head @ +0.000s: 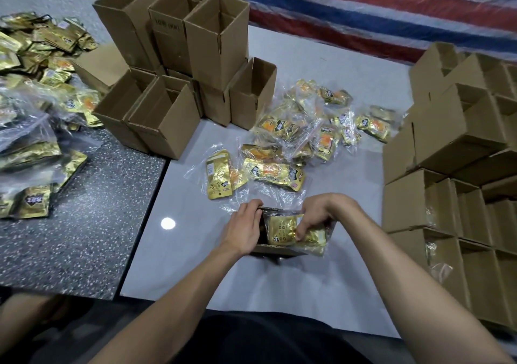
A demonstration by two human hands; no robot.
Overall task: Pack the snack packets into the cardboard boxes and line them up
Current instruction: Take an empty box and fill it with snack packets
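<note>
Packet [281, 230]: gold foil, standing in the open top of the box, printed face towards the camera; more gold foil bulges over the box's right edge.
Box [275, 249]: small, brown cardboard, open at the top, on the white desk close to the body, between both hands.
Right hand [316, 212]: over the box from the right; fingers [303, 230] curled down on the packet's face, clamped on it.
Left hand [243, 229]: against the box's left side; fingers [256, 204] hooked over the far left rim, gripping the cardboard.
Loose packets [307, 134]: gold, many in clear plastic bags, heaped just beyond the box; two lie flat nearest to it.
White desk [279, 293]: glossy, with a round spot of reflected light left of the box.
Empty boxes [173, 70]: open-topped, stacked in two tiers at the far left of the white desk, flaps up.
Right boxes [447, 168]: packed close in rows and tiers along the right edge; clear plastic and gold show in some.
Dark desk [84, 209]: speckled, touching the white desk's left side.
Left heap [36, 84]: gold packets and clear bags spread over the dark desk.
Tarp [363, 5]: red, white and blue stripes, behind the desks.
</note>
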